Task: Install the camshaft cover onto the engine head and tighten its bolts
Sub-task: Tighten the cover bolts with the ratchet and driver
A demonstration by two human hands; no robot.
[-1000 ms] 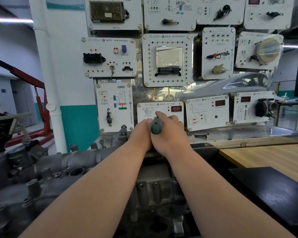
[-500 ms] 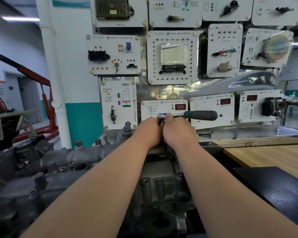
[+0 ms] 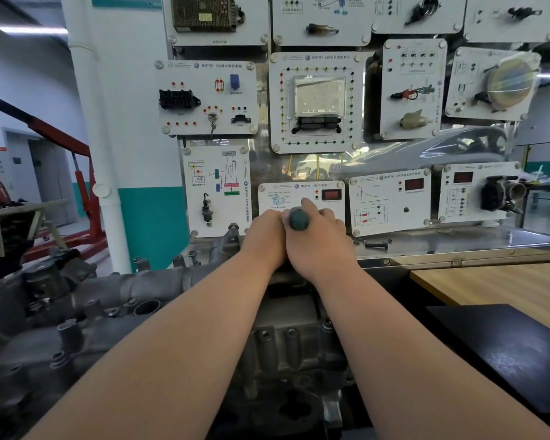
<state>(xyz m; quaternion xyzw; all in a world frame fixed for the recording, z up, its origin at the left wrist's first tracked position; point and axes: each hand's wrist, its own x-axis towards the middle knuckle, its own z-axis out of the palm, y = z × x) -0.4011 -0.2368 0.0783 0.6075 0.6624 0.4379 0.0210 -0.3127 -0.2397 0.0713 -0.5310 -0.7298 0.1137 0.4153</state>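
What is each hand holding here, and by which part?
The right hand grips the ratchet wrench by its green handle. The left hand sits beside it; its hold is hidden.

Ratchet [image 3: 298,219] head out of sight behind left hand [image 3: 264,235] and right hand [image 3: 319,249]; panel [image 3: 283,190] print illegible.

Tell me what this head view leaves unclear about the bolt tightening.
- Bolt and ratchet head: hidden behind the left hand and right hand, head view.
- Dark green ratchet handle: only its butt end shows; right hand covers the shaft.
- Left fingers: hidden behind that hand's back.
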